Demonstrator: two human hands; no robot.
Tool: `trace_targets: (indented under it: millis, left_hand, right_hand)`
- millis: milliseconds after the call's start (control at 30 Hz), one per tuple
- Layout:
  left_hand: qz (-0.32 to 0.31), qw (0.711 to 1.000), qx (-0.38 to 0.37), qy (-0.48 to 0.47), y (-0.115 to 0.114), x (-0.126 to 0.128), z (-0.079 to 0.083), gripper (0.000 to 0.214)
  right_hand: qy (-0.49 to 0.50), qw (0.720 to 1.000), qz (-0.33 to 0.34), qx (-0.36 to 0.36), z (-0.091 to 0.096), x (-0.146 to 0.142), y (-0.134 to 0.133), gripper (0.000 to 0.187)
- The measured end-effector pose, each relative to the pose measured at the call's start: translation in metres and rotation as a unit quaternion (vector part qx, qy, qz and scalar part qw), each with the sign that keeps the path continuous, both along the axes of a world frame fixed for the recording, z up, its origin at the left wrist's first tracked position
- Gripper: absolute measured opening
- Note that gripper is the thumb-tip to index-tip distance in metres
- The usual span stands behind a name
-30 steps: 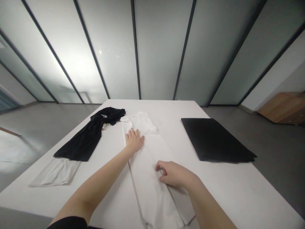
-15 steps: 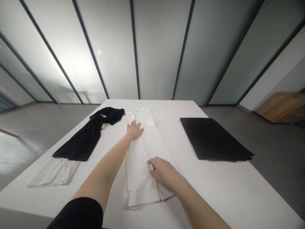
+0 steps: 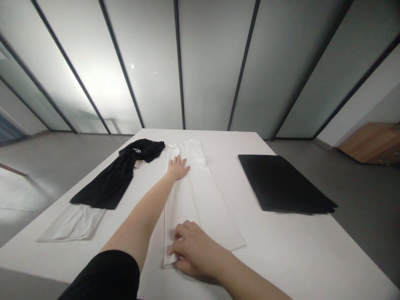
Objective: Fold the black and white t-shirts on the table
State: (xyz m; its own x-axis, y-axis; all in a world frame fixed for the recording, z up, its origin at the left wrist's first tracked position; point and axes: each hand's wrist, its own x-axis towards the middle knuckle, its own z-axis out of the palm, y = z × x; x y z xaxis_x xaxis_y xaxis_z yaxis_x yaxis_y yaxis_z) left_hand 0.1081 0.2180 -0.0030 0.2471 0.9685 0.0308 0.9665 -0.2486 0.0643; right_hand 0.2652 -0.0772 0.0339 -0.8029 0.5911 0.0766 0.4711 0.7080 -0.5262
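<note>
A white T-shirt lies lengthwise in front of me, its left side folded inward in a long strip. My left hand presses flat on its upper part, fingers spread. Near the bottom hem, at the lower left corner, my right hand is bent with thumb and fingers closed on the fabric; part of the hem is hidden beneath it. To the left, a black T-shirt with white lettering rests over a white cloth that sticks out at its near end.
A black flat stack, perhaps folded cloth or boards, sits on the right of the white table. Frosted glass panels with dark frames stand behind the table. A wooden cabinet is on the floor at far right.
My right hand has moved left and nearer me, to the lower left corner of the white T-shirt. The shirt's right lower side now lies spread wider. My left hand stays put.
</note>
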Motion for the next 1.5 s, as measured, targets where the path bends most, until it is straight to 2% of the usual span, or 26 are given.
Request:
trace_targets:
  millis: [100, 200, 333, 433, 467, 533, 633, 733, 767, 833, 900, 967, 1033, 1133, 1267, 1400, 1500]
  left_hand:
    - [-0.001, 1.0, -0.001, -0.002, 0.001, 0.0, -0.001, 0.069]
    - [0.002, 1.0, 0.001, -0.006, 0.002, -0.001, -0.001, 0.069]
    - [-0.001, 1.0, 0.003, -0.003, 0.001, -0.001, -0.001, 0.07]
    - [0.001, 1.0, 0.0, -0.003, 0.0, 0.0, 0.0, 0.07]
    - [0.001, 1.0, 0.0, -0.003, 0.0, 0.0, 0.001, 0.07]
    - [0.001, 1.0, -0.001, -0.004, -0.001, 0.0, 0.001, 0.07]
    - [0.001, 1.0, -0.002, -0.003, -0.001, 0.0, 0.003, 0.07]
    - [-0.003, 1.0, 0.001, -0.002, -0.002, 0.0, 0.004, 0.069]
    - [-0.002, 1.0, 0.003, -0.002, -0.002, 0.0, 0.004, 0.068]
    - [0.002, 1.0, 0.011, -0.006, -0.003, 0.001, 0.004, 0.068]
    - [0.013, 0.999, 0.039, -0.02, -0.006, 0.002, 0.005, 0.069]
    - [0.045, 0.994, 0.09, -0.038, -0.009, 0.004, 0.006, 0.067]
    - [0.089, 0.987, 0.129, -0.044, -0.011, 0.005, 0.006, 0.061]
    - [0.112, 0.986, 0.118, -0.035, -0.013, 0.006, 0.006, 0.055]
    - [0.1, 0.991, 0.08, -0.034, -0.015, 0.012, 0.003, 0.055]
    - [0.162, 0.985, 0.025, -0.048, -0.016, 0.021, -0.001, 0.065]
    - [0.164, 0.985, 0.009, -0.053, -0.016, 0.024, 0.0, 0.069]
  right_hand:
    - [-0.005, 1.0, 0.008, 0.027, -0.002, -0.007, 0.0, 0.018]
    - [-0.002, 0.999, 0.027, 0.039, -0.005, -0.013, 0.0, 0.017]
    - [0.009, 0.997, 0.077, 0.018, -0.008, -0.018, -0.002, 0.022]
    - [0.001, 0.999, 0.04, 0.021, -0.01, -0.02, -0.004, 0.049]
    - [-0.008, 0.999, 0.019, 0.026, -0.011, -0.02, -0.004, 0.053]
    - [-0.026, 0.999, 0.002, 0.035, -0.011, -0.022, -0.005, 0.039]
    - [-0.026, 0.998, 0.059, 0.026, -0.012, -0.022, -0.007, 0.021]
    - [0.037, 0.986, 0.156, -0.042, -0.01, -0.02, -0.007, 0.021]
    - [0.068, 0.981, 0.168, -0.07, -0.009, -0.019, -0.005, 0.021]
    - [0.13, 0.979, 0.127, -0.094, -0.006, -0.015, 0.0, 0.022]
    - [0.169, 0.983, 0.026, -0.064, -0.004, -0.011, 0.007, 0.026]
    - [0.161, 0.985, -0.062, -0.012, -0.005, -0.008, 0.013, 0.033]
    - [0.104, 0.99, -0.095, 0.017, -0.01, -0.005, 0.016, 0.043]
    - [0.009, 0.996, -0.089, 0.017, -0.022, -0.006, 0.013, 0.06]
    - [-0.026, 0.997, -0.072, -0.002, -0.03, -0.007, 0.006, 0.07]
    - [-0.028, 0.998, -0.059, -0.023, -0.024, -0.004, 0.0, 0.066]
    - [-0.016, 0.998, -0.04, -0.034, -0.015, 0.002, -0.004, 0.066]
